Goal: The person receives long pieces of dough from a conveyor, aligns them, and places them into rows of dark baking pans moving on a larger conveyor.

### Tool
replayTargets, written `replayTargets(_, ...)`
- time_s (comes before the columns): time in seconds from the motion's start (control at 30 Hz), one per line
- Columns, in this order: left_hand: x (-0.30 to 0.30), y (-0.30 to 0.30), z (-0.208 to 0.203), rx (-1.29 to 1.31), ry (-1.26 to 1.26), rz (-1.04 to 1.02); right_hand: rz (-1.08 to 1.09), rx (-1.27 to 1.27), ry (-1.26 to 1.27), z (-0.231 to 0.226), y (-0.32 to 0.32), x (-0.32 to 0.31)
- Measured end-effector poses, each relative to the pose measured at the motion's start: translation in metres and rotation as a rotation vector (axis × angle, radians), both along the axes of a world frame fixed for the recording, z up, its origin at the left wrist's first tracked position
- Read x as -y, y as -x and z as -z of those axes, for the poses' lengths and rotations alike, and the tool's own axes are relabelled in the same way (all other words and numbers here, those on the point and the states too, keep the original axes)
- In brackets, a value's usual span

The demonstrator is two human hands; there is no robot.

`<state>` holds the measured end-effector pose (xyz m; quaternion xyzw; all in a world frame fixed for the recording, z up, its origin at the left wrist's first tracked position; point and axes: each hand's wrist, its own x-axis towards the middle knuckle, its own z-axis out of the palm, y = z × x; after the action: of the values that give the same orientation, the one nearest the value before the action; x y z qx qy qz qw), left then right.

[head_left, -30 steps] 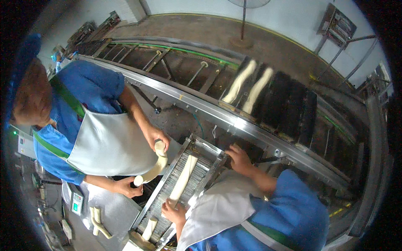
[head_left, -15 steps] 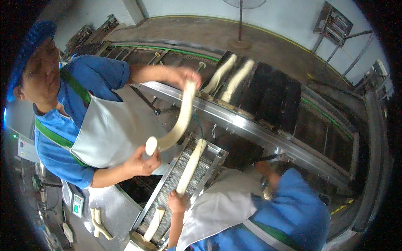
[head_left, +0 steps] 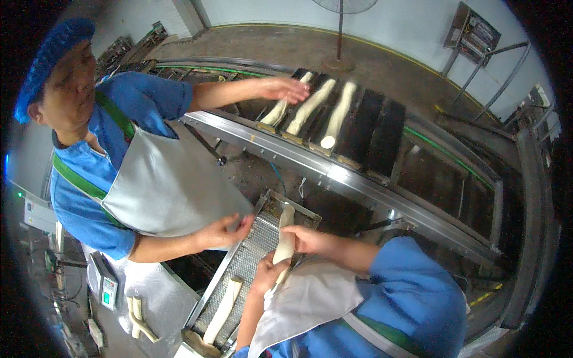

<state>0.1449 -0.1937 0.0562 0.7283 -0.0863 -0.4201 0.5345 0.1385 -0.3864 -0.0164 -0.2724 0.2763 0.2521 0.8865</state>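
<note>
A long, pale dough roll (head_left: 285, 240) lies lengthwise at the far end of a metal mesh conveyor (head_left: 258, 238). My left hand (head_left: 271, 274) is closed around its near part. From the right, my right hand (head_left: 304, 240) grips the same roll further up, thumb and fingers against its side. Nearer to me, a second dough roll (head_left: 224, 310) rests on the mesh, touched by neither hand.
A co-worker stands at left, one hand (head_left: 286, 89) over dough-filled black pans (head_left: 364, 128) on a metal rail line (head_left: 262, 140), the other hand (head_left: 230, 231) beside the mesh conveyor. A steel table (head_left: 170, 298) holds dough pieces (head_left: 138, 319) and a scale (head_left: 106, 286).
My right hand has come in from the right onto the dough roll; my left hand has moved slightly up. The co-worker has laid their dough roll in a pan, and the pans have shifted left.
</note>
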Motion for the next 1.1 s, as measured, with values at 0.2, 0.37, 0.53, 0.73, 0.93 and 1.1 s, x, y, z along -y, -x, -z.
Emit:
replayTargets(0.2,-0.010,0.011,-0.022,0.100,0.137,-0.049,0.253,-0.019,-0.154,-0.022,0.001,-0.006)
replayTargets(0.37,-0.037,0.013,-0.006,-0.154,0.316,-0.306,0.411,0.118,0.023,-0.088,-0.013,0.059)
replayTargets(0.53,-0.066,0.015,0.031,-0.073,0.283,-0.505,0.558,0.247,0.212,-0.169,-0.036,0.122)
replayTargets(0.73,-0.066,0.019,0.035,-0.135,0.202,-0.610,0.732,0.607,0.521,-0.220,-0.059,0.162)
replayTargets(0.93,-0.058,0.019,0.034,-0.082,0.224,-0.674,1.077,0.311,0.406,-0.114,-0.139,0.231)
replayTargets(1.1,-0.076,0.032,0.041,-0.076,0.128,-0.719,0.998,-0.092,0.028,-0.107,-0.146,0.205)
